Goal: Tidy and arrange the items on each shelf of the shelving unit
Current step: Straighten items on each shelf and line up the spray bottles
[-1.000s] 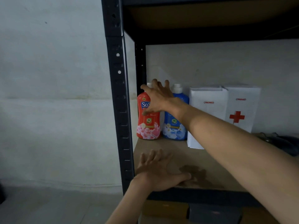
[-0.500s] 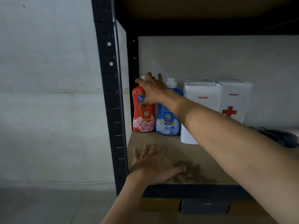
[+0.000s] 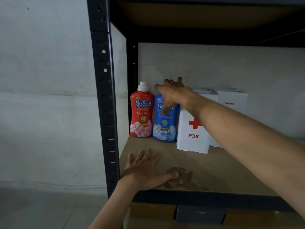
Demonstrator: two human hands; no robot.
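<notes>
At the back left of the wooden shelf board (image 3: 214, 166) stand a red SoSoft bottle (image 3: 141, 116) with a white cap and a blue SoSoft bottle (image 3: 165, 128) right beside it. My right hand (image 3: 173, 93) reaches in over the blue bottle's top and hides its cap. Its thumb lies down the front label and its fingers go over the back. My left hand (image 3: 145, 171) rests flat, fingers spread, on the board near the front left corner. A white P3K first-aid box (image 3: 191, 134) with a red cross stands to the right of the blue bottle.
A second white box (image 3: 232, 103) stands behind and to the right of the first. The black metal post (image 3: 105, 96) frames the left side, and another shelf sits close overhead. Below the board lie brown cartons (image 3: 151, 210) and a dark box (image 3: 199, 214).
My right hand has left the red bottle and moved right onto the blue bottle. The P3K box's front with the red cross now shows. My left hand has stayed flat on the board.
</notes>
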